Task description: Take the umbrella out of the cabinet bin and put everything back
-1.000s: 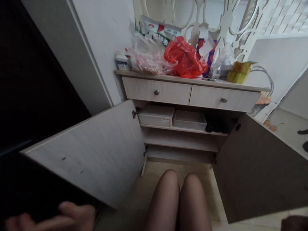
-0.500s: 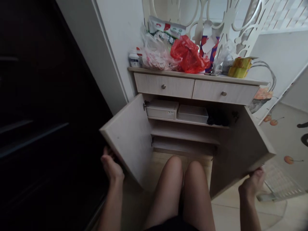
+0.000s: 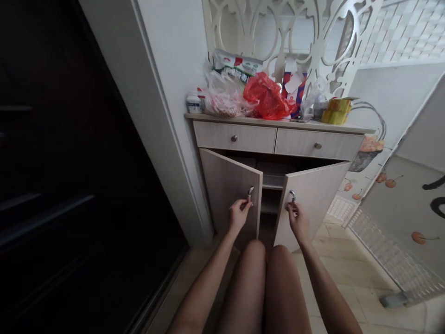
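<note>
In the head view, the left hand (image 3: pixel 239 214) has its fingers closed around the lower end of the curved silver metal handle (image 3: pixel 251 190) on the pale wood-grain left door (image 3: pixel 227 185). The right hand (image 3: pixel 298 221) likewise grips the matching curved silver handle (image 3: pixel 292 194) on the pale wood-grain right door (image 3: pixel 318 195). Both doors stand partly open at the front of the cabinet, angled outward with a gap between their free edges. The handles sit near those edges, far from the hinges, which probably gives each hand good leverage. Bent knees (image 3: pixel 267 255) point at the gap, likely so both arms reach evenly. The crumpled red plastic bag (image 3: pixel 267 97) rests above on the pale worktop (image 3: pixel 354 128), clear of the doors' swing.
</note>
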`<state>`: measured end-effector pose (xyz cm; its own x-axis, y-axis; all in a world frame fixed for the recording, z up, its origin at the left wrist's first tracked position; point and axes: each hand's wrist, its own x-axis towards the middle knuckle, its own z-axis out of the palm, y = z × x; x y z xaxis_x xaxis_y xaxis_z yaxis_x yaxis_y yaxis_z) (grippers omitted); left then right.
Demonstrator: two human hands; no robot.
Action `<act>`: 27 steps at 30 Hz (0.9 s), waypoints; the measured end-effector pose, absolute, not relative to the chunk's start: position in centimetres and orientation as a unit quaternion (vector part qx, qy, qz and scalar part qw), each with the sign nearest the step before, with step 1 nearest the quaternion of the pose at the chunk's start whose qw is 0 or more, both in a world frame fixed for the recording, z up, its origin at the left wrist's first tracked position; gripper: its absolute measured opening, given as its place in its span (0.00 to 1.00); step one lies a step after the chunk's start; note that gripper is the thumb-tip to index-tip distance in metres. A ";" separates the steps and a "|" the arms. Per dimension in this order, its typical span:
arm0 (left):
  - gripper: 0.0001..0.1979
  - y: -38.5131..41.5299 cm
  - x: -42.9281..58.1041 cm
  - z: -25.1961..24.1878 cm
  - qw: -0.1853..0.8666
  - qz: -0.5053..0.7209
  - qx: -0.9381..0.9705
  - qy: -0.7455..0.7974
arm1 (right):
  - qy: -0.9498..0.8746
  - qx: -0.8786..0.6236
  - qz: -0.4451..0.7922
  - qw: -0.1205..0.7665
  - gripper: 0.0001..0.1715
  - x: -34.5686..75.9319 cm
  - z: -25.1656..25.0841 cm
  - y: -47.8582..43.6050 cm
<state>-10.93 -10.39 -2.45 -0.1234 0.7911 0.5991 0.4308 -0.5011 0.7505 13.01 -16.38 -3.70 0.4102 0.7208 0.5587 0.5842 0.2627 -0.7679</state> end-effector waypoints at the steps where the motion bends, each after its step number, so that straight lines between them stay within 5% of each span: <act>1: 0.09 -9.5 -9.8 -2.2 0.152 0.572 0.648 0.480 | -0.544 -0.613 0.056 0.570 0.26 12.4 -3.6 -14.9; 14: 0.06 -2.1 -3.4 0.1 0.127 0.448 0.673 0.574 | -0.567 -0.575 0.004 0.590 0.19 10.0 -4.9 -1.0; 27: 0.05 1.0 -1.9 1.0 0.159 0.432 0.681 0.569 | -0.590 -0.646 0.063 0.480 0.18 11.3 -3.6 1.6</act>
<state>-1.90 0.97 1.01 -0.0208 0.9128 0.4079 0.6370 -0.3024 0.7091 11.34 1.65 -3.61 0.2958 0.8231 0.4848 0.7023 0.1566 -0.6944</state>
